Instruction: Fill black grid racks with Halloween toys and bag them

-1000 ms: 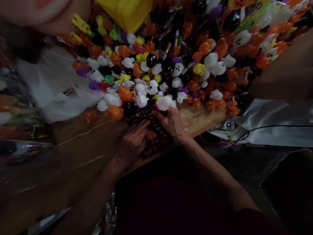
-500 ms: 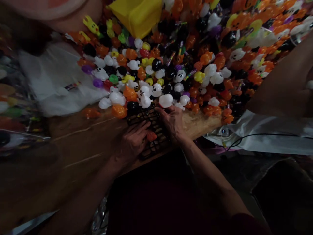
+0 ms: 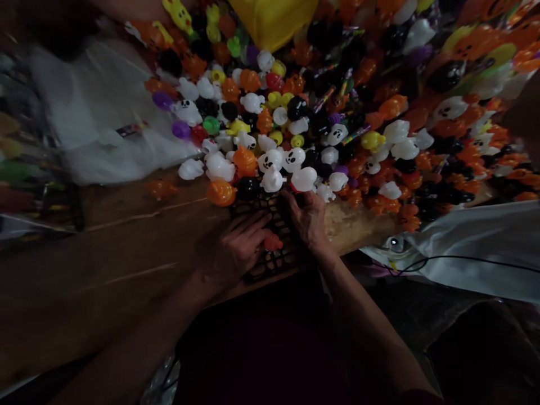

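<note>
Work looks unfinished: one orange-red toy figure (image 3: 273, 242) over a black grid (image 3: 288, 263), a heap of toys (image 3: 253, 103) beyond.
The figure sits just right of the left grip (image 3: 244, 239), fingers extended; the right grip (image 3: 309, 216) is just below a white toy (image 3: 304, 179). Whether either grasps anything is unclear. The heap crowds the grid's far edge.

A dark grid tray (image 3: 290, 260) lies flat at the near edge of the wooden surface (image 3: 135, 247), its open cells showing and its left part covered. On it a small, ridged orange-red toy (image 3: 273, 242) lies with its narrow tip toward the right. Near the tray's far end is a rounded, glossy white toy (image 3: 304, 178) with red at its lower left.
</note>
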Demonstrator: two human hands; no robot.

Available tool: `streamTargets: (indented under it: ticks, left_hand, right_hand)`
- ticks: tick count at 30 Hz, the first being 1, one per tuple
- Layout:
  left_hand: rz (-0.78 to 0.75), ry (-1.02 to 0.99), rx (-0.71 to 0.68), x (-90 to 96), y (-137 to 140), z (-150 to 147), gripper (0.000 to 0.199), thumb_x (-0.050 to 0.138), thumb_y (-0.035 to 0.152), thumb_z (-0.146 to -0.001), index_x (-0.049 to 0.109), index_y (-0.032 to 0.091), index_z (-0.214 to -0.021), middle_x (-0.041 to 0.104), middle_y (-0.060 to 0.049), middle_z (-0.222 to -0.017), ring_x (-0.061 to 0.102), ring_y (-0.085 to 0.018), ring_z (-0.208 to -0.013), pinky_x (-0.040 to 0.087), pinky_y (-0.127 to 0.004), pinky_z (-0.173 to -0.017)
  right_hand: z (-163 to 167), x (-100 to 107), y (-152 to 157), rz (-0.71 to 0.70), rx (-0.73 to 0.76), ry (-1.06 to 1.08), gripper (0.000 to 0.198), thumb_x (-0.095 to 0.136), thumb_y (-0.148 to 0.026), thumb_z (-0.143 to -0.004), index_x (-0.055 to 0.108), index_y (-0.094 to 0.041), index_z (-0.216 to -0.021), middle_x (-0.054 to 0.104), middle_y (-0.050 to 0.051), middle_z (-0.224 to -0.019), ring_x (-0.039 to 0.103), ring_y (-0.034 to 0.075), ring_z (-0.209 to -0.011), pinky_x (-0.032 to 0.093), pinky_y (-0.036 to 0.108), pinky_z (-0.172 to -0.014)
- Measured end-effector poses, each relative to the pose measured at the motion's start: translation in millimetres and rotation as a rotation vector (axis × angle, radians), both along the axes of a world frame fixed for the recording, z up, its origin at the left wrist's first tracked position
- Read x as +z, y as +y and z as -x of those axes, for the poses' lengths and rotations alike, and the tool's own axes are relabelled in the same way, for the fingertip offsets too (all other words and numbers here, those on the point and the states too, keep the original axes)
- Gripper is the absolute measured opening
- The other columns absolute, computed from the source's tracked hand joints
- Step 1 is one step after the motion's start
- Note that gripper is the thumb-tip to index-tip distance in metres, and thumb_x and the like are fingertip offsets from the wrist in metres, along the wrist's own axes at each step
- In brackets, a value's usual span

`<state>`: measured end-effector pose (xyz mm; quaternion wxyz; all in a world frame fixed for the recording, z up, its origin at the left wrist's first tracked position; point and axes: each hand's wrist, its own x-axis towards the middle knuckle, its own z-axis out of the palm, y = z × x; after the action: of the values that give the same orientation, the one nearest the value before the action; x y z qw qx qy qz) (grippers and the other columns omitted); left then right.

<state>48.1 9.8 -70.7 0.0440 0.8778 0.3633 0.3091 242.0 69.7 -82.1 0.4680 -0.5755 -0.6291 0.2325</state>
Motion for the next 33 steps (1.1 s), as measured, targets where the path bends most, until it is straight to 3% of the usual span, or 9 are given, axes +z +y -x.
streamTargets:
  ticks: [10,16,22,28,33]
  left_hand:
    - [0.034,-0.032,0.003,-9.3,-2.9,0.9,0.025,0.048,0.017,-0.097,0.068,0.018,-0.112,0.069,-0.012,-0.132,0.064,-0.027,-0.127,0.053,-0.041,-0.106]
    - [-0.029,-0.027,0.005,-12.6,-4.0,1.2,0.020,0.053,0.016,-0.097,0.065,0.017,-0.112,0.071,-0.012,-0.130,0.066,-0.026,-0.124,0.051,-0.037,-0.105]
    - [-0.034,-0.005,-0.011,-8.6,-2.6,1.9,0.024,0.051,0.015,-0.098,0.064,0.017,-0.117,0.070,-0.013,-0.131,0.066,-0.026,-0.124,0.051,-0.038,-0.106]
    - [0.017,0.057,0.009,-4.0,-3.5,3.1,0.032,0.052,0.023,-0.101,0.060,0.020,-0.131,0.069,-0.011,-0.133,0.067,-0.026,-0.123,0.054,-0.038,-0.102]
    - [0.001,0.020,0.017,-6.1,-2.9,-0.1,0.028,0.051,0.018,-0.099,0.063,0.019,-0.124,0.070,-0.011,-0.131,0.067,-0.025,-0.123,0.053,-0.038,-0.105]
  right_hand:
    - [-1.1,-3.0,-1.1,-0.017,0.118,0.037,0.030,0.055,-0.046,-0.094,0.069,-0.021,-0.087,0.068,0.005,-0.083,0.063,0.020,-0.081,0.055,0.033,-0.080]
    - [-1.5,-0.2,-3.6,-0.148,0.198,-0.078,0.024,0.044,-0.029,-0.095,0.062,-0.019,-0.085,0.067,0.007,-0.085,0.063,0.018,-0.080,0.054,0.029,-0.076]
    - [-2.0,-2.5,-4.6,-0.166,0.161,-0.117,0.022,0.041,-0.017,-0.092,0.063,-0.020,-0.096,0.068,0.009,-0.093,0.065,0.020,-0.094,0.056,0.033,-0.085]
    - [-2.0,-2.7,-4.5,-0.185,0.195,-0.073,0.044,0.041,-0.009,-0.087,0.063,-0.019,-0.123,0.072,0.011,-0.120,0.066,0.021,-0.117,0.053,0.040,-0.107]
    - [-5.6,-2.5,-6.1,-0.212,0.223,-0.022,0.042,0.045,-0.012,-0.086,0.064,-0.018,-0.123,0.073,0.011,-0.121,0.068,0.021,-0.114,0.055,0.038,-0.102]
